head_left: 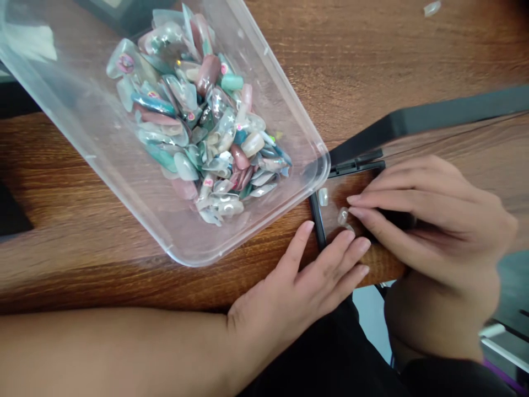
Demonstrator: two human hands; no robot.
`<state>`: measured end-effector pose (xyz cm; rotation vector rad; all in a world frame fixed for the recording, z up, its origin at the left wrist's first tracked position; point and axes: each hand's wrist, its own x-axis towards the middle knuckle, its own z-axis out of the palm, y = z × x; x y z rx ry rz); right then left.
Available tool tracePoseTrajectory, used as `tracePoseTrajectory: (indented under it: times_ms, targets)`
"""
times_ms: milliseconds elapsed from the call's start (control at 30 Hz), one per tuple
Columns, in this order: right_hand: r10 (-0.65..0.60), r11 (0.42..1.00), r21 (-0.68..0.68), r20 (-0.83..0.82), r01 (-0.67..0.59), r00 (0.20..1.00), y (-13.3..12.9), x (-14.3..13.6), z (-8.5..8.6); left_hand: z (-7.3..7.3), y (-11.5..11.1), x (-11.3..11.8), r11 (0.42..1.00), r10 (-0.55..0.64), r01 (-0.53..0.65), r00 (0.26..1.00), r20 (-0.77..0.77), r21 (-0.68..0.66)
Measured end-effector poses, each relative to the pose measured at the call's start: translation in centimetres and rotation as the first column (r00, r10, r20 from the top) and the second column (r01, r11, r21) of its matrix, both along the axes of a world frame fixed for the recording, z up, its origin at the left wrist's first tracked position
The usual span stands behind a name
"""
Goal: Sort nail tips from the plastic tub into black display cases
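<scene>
Right of the clear tub (pixel 182 245), close by its lower right corner, we see a small clear nail tip (pixel 343 215) at the fingertips of our right hand (pixel 350 205); thumb and forefinger almost meet at its edge, though we cannot tell whether they grip it. The tip is glassy, curved and short, blurred at its outline. A paler nail tip (pixel 323 197) lies nearer the tub, just inside the corner of a black frame (pixel 318 223). Our left hand (pixel 285 292) is below the tub's corner, its fingers outstretched and slightly apart, their ends close to another clear piece (pixel 350 229). Inside the tub, heaped nails (pixel 208 74) show milky white, teal, blue and dusty pink, several with silvery stars or pink-rimmed motifs too small to make out. All this is on a brown wood-grain table (pixel 347 49), streaked with darker lines around the tub. A black bar (pixel 413 121) slants away to the right of the tub, and a lone nail (pixel 432 8) lies well apart, above and to the right of it. Below the tub, past the table edge, we see our dark clothing (pixel 322 358) and a blue-grey floor (pixel 372 325).
</scene>
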<state>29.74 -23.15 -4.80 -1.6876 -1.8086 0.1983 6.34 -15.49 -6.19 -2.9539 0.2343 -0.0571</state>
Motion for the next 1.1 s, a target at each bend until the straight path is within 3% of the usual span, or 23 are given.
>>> tracePoseTrajectory:
  times_ms: [433, 633, 933, 1100]
  targets:
    - [0.033, 0.999, -0.029, 0.023, -0.032, 0.999, 0.2, 0.2, 0.1, -0.2, -0.2, 0.0, 1.0, 0.014, -0.014, 1.0, 0.012, -0.003]
    - [0.008, 0.998, 0.057, 0.154, -0.017, 0.988, 0.2, -0.3, -0.4, -0.1, -0.1, 0.0, 1.0, 0.008, -0.008, 1.0, 0.004, -0.005]
    - [-0.119, 0.992, 0.062, 0.184, 0.109, 0.976, 0.9, -0.9, -0.6, -0.4, -0.3, -0.1, 1.0, 0.014, -0.014, 0.999, 0.044, -0.005]
    - [-0.088, 0.995, 0.064, 0.158, 0.079, 0.984, 1.0, -0.8, -0.7, -0.2, -0.2, 0.0, 1.0, -0.005, 0.005, 1.0, 0.004, 0.015]
